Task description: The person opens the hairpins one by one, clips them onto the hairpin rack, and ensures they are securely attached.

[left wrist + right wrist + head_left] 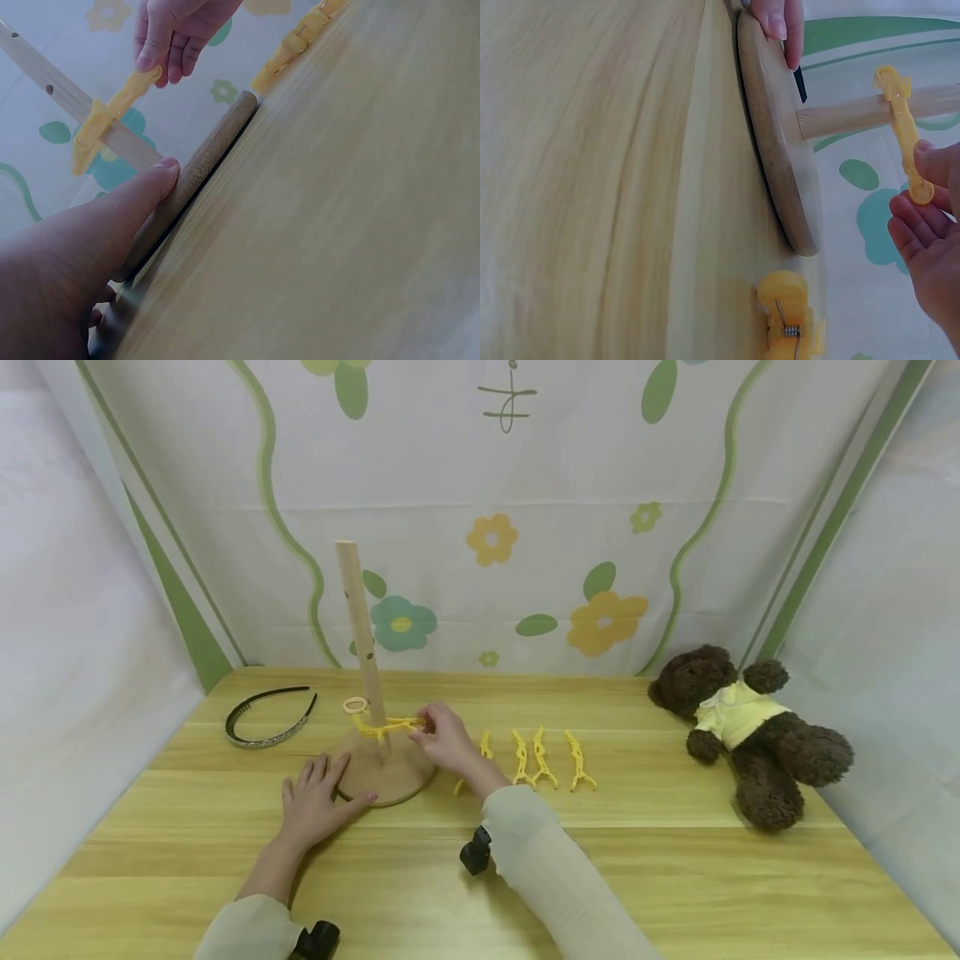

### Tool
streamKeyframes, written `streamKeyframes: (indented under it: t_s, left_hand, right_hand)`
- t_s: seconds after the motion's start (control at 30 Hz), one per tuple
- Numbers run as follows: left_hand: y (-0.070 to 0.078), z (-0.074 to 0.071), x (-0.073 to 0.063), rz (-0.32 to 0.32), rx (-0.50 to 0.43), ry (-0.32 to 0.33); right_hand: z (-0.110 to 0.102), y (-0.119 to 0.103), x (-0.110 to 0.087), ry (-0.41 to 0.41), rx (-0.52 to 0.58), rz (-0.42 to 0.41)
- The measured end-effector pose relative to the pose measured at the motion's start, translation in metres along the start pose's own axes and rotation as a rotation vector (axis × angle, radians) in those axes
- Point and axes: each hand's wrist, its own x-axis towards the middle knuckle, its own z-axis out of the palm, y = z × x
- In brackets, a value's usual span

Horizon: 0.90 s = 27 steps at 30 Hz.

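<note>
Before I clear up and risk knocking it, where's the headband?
In the head view, the headband lies on the table, left of the wooden stand and beyond the left hand.

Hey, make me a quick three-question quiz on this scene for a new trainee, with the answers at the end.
1. Which hand pinches the yellow clip at the wooden post?
2. True or false: in the head view, the headband lies left of the wooden post.
3. What does the left hand touch? A) teddy bear B) round base C) headband

Key: 1. the right hand; 2. true; 3. B
</note>
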Motion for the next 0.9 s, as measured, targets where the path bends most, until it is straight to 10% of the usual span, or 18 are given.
streamKeyframes:
  t_s: [0.57,0.9]
  left_hand:
    - [0.001,-0.001,0.001,-0.002,0.016,0.003]
    - [-0.001,0.001,0.0,0.002,0.019,0.003]
  right_hand:
    - [-0.005,0.005,-0.005,0.018,0.023,0.046]
    - [-0.047,0.012,-0.036,0.03,0.002,0.023]
